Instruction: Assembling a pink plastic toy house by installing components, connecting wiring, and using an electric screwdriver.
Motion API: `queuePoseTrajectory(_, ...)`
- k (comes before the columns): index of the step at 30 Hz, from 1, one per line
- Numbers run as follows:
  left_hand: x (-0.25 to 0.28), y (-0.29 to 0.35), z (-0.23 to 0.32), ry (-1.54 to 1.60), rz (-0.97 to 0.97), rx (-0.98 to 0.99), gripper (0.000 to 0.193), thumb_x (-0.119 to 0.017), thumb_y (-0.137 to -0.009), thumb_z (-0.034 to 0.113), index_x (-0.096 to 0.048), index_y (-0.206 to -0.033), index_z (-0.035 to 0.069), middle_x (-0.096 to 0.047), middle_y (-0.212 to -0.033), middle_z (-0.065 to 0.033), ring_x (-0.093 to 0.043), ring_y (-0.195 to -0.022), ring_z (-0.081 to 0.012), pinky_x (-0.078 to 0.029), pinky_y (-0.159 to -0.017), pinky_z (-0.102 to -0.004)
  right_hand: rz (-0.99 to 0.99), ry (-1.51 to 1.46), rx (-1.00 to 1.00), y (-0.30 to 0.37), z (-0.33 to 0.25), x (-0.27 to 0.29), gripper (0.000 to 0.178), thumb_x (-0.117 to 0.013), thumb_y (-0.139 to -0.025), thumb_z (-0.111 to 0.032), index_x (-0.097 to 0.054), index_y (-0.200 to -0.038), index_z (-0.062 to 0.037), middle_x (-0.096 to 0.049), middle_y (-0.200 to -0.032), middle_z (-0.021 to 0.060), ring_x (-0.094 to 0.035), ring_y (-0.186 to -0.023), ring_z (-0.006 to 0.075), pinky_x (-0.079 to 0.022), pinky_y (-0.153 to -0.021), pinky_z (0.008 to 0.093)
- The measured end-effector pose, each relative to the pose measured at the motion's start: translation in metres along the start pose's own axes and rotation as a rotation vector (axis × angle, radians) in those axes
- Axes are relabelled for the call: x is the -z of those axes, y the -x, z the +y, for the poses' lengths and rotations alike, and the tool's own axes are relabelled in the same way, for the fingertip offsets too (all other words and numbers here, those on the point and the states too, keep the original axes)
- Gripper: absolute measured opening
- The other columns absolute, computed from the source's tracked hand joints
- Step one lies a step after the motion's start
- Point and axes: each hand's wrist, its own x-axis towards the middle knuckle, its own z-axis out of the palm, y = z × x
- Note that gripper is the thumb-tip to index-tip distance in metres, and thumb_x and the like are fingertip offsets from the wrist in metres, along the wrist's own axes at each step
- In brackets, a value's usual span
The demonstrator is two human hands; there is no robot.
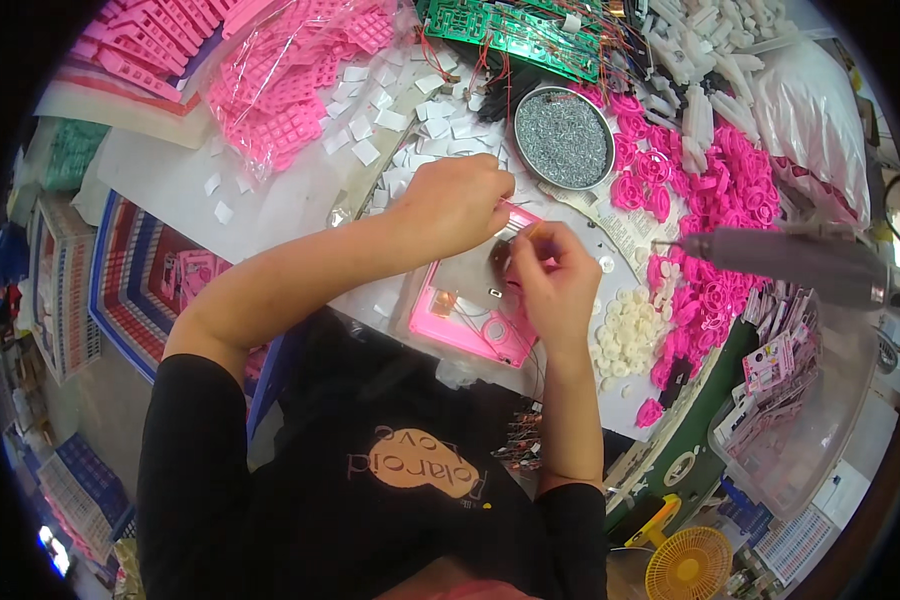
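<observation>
A pink plastic housing (pixel 447 331) with an open inside lies on the table in front of me. Thin wires, a small tan piece (pixel 444 303) and a round pink ring (pixel 495 328) sit in it. My left hand (pixel 460 200) reaches over the housing's far edge with its fingers curled closed; what they hold is hidden. Beside it, my right hand (pixel 558 275) pinches thumb and fingers together above the housing's right side. Something small and dark shows near those fingertips, too unclear to name.
Beyond my hands stands a round tin of small screws (pixel 564 138). White paper squares (pixel 365 152), green circuit boards (pixel 515 38) and bagged pink parts (pixel 280 90) lie further back. Pink rings (pixel 735 190) and cream buttons (pixel 630 335) heap at right, under a hanging screwdriver (pixel 785 262).
</observation>
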Motion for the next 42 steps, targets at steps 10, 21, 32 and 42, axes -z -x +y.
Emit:
queuePoseTrajectory(10,0.001,0.003,-0.001,0.206,0.144,-0.249,0.011,-0.072,-0.085,0.016,-0.072,-0.093,0.009,-0.064,-0.092,-0.0055,-0.066,-0.081,-0.0282,-0.053,-0.068,-0.0373,-0.545,0.499,0.605,0.006,-0.021,0.024,0.033,-0.071,-0.076,-0.006,-0.07,-0.109,-0.0094,-0.064,-0.116,0.0061,-0.06,-0.102,0.0281,-0.055,-0.078,0.0385)
queuePoseTrajectory(21,0.008,0.016,0.017,0.347,0.116,-0.069,0.014,-0.073,-0.086,0.016,-0.071,-0.096,0.006,-0.069,-0.083,-0.0096,-0.067,-0.077,-0.0285,-0.053,-0.066,-0.0368,-0.122,0.663,0.673,-0.051,0.01,0.04,0.02,-0.073,-0.078,-0.007,-0.069,-0.097,-0.0076,-0.066,-0.095,0.0072,-0.058,-0.091,0.0302,-0.047,-0.078,0.0418)
queuePoseTrajectory(32,-0.003,0.012,0.003,0.121,0.117,-0.444,0.005,-0.071,-0.081,0.015,-0.068,-0.084,0.011,-0.064,-0.084,-0.0048,-0.064,-0.083,-0.0237,-0.045,-0.078,-0.0396,-0.182,0.689,0.403,0.027,-0.009,0.026,0.01,-0.074,-0.079,-0.009,-0.065,-0.08,-0.0046,-0.063,-0.076,0.0097,-0.059,-0.074,0.0301,-0.048,-0.067,0.0418)
queuePoseTrajectory(42,0.0,-0.016,0.045,-0.426,-0.431,-0.632,0.012,-0.073,-0.072,0.021,-0.073,-0.08,0.012,-0.067,-0.088,-0.0029,-0.064,-0.089,-0.0197,-0.043,-0.084,-0.0372,-0.138,0.703,0.286,0.037,-0.01,0.022,0.013,-0.074,-0.08,-0.01,-0.064,-0.086,-0.0051,-0.063,-0.075,0.0112,-0.059,-0.072,0.0315,-0.048,-0.063,0.0427)
